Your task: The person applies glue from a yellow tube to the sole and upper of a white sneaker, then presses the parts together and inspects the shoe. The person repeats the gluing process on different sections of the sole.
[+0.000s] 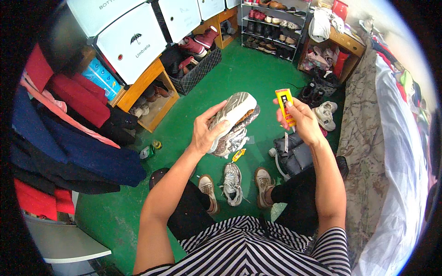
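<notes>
My left hand [208, 130] is closed round a worn silver-grey sneaker [230, 140], tilted with its sole uppermost. Along one side the pale sole [235, 107] has come away from the upper, and brownish-orange shows in the gap. My right hand [301, 118] grips a yellow tube of glue [284, 105], its nozzle end pointing down, to the right of the shoe and apart from it. On the green floor between my feet stands a matching silver sneaker [232, 185] with loose laces. A small yellow packet or tube [239, 155] lies just beyond it.
A black padded item [294, 154] lies by my right knee, near white shoes [325, 115]. A green bottle [147, 152] lies on the left. Ahead are a black crate [195, 73] of shoes and a shoe rack [271, 32]. A covered bed [363, 138] lines the right.
</notes>
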Demonstrator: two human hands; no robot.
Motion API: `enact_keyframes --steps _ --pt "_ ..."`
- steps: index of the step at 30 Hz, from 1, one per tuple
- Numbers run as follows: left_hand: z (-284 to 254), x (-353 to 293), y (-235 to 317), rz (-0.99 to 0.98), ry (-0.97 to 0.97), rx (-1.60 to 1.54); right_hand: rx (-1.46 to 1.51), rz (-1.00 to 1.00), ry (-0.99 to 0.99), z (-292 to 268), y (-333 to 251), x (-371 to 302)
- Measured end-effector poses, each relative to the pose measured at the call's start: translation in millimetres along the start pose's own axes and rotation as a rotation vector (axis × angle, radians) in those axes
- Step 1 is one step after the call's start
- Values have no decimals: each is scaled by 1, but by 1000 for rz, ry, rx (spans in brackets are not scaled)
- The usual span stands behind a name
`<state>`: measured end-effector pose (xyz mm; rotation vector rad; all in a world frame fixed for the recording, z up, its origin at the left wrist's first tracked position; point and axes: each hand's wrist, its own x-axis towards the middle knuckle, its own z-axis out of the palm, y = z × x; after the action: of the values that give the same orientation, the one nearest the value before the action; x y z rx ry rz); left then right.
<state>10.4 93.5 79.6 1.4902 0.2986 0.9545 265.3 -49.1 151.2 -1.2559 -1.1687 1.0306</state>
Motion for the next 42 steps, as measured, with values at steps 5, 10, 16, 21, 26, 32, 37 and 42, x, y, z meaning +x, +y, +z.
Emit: enact_keyframes --steps 5,10,16,21,26,32,37,42 --pt "-1 -2 -1 -7 1 51 -40 43 6 10 -4 0" --pt "1 -3 1 6 -11 33 -158 -58 -121 6 4 1" --pt "1 -5 4 -1 -19 11 -510 -205 -26 21 -5 -3" --pt "3 -6 7 -12 -18 0 -615 -204 -20 30 -9 -8" --pt "4 -6 4 -1 -4 55 -731 -258 47 29 -9 -7" --pt "2 -6 -2 -4 13 130 -984 -310 163 38 -15 -12" --pt "3 -7 -7 -15 26 172 -1143 -442 233 40 -15 -10" --pt "3 -7 -6 -11 22 230 -1265 -541 213 39 -12 -9"
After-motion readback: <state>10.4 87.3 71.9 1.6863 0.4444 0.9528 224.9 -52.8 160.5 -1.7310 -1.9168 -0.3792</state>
